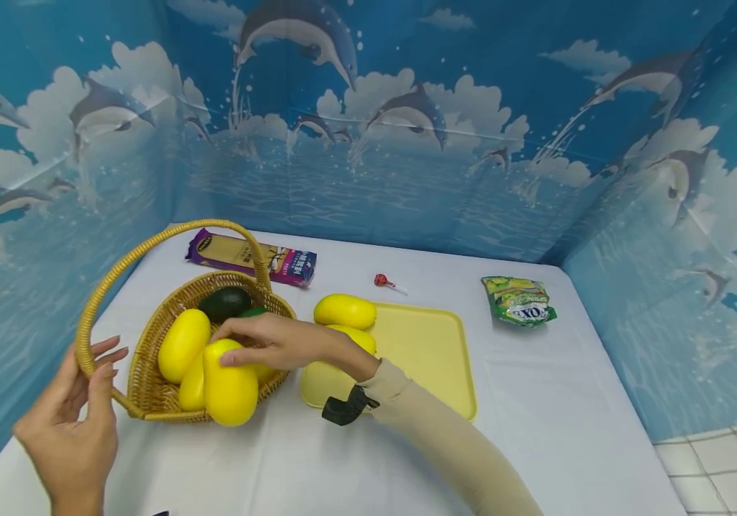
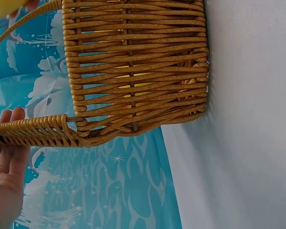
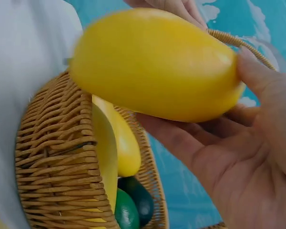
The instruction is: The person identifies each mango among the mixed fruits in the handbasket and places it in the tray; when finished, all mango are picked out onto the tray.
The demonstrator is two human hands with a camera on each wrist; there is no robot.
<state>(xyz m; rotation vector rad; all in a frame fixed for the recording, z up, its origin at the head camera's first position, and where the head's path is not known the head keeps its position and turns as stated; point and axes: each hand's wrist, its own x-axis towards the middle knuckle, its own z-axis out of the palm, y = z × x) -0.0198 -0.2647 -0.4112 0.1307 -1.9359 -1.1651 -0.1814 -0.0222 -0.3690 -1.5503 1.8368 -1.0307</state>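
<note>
My right hand [image 1: 272, 340] grips a yellow mango [image 1: 231, 390] by its upper end, above the front rim of a wicker basket [image 1: 138, 383]. Thumb and fingers lie on opposite sides of the mango in the right wrist view. Inside the basket lie more mangoes [image 1: 184, 345], a dark avocado [image 1: 225, 304] and a green fruit [image 3: 126, 210], partly hidden by my right hand in the head view. At the left, my left hand [image 1: 72, 423] holds the basket's arched handle [image 1: 123, 263] low down, with its fingers behind and its thumb in front.
A yellow tray [image 1: 433, 351] right of the basket bears mangoes [image 1: 345, 311], partly behind my right forearm. Behind the basket lies a purple pasta packet [image 1: 252, 256]. A red lollipop [image 1: 381, 280] and a green snack bag [image 1: 519, 301] lie farther right. Dolphin-print curtains [image 1: 368, 179] surround the table.
</note>
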